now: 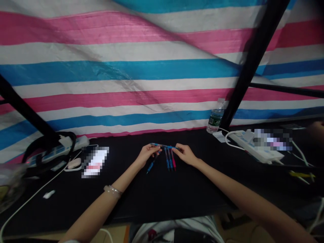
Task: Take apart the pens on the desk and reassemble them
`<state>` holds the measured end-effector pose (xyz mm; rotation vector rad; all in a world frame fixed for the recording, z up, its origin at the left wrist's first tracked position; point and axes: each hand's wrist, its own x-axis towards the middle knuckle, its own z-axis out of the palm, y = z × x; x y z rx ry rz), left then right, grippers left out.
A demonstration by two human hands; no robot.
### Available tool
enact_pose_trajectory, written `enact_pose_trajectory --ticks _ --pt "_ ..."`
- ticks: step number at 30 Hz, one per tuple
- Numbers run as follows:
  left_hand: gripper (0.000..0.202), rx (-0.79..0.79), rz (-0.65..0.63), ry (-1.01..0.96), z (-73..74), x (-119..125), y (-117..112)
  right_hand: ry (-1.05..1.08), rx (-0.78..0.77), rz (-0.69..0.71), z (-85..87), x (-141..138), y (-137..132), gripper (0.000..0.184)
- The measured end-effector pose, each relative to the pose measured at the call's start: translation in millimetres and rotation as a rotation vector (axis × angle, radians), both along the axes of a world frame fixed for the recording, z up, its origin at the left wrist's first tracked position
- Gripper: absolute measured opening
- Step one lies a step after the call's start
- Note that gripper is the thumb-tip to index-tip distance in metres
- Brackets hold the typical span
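My left hand and my right hand pinch the two ends of a blue pen, which runs sideways between them just above the black tabletop. Below that pen, two blue pens and a pink pen lie side by side, pointing toward me. Another blue pen slants down beside my left fingers; whether they touch it I cannot tell. Its upper end is partly hidden near the fingertips. A clear bangle is on my left wrist.
A phone, an earbud case and a power strip are on the left. On the right stand a water bottle and another power strip. A striped sheet hangs behind. Someone's hand shows at the right edge.
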<state>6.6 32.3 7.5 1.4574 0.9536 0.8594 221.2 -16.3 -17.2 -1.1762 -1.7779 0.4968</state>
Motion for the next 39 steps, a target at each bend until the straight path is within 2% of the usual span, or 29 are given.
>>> enact_pose_trajectory --ticks 9,14,17,20,26,32,39 --pt "0.034 -0.045 0.063 -0.016 0.5 4 0 -0.532 0.458 0.039 8.5 -7 -10 0.030" --pt "0.031 -0.034 0.075 -0.052 -1.0 8 -2 -0.633 0.554 0.069 9.2 -11 -11 0.031" --pt "0.033 -0.075 0.095 -0.129 -2.1 8 -3 -0.569 0.515 0.116 11.6 -11 -13 0.033" --pt "0.046 -0.089 0.130 -0.200 -3.1 7 -3 -0.414 0.412 0.108 12.6 -7 -14 0.031" --pt "0.056 -0.021 0.176 -0.215 -8.2 4 2 -0.103 0.203 -0.083 5.4 2 -5 0.037" --pt "0.064 -0.017 0.157 -0.268 -12.9 0 9 0.043 0.072 -0.188 -3.2 4 4 0.041" --pt "0.050 -0.001 0.124 -0.265 -3.8 4 1 0.104 0.013 -0.195 -3.3 5 5 0.043"
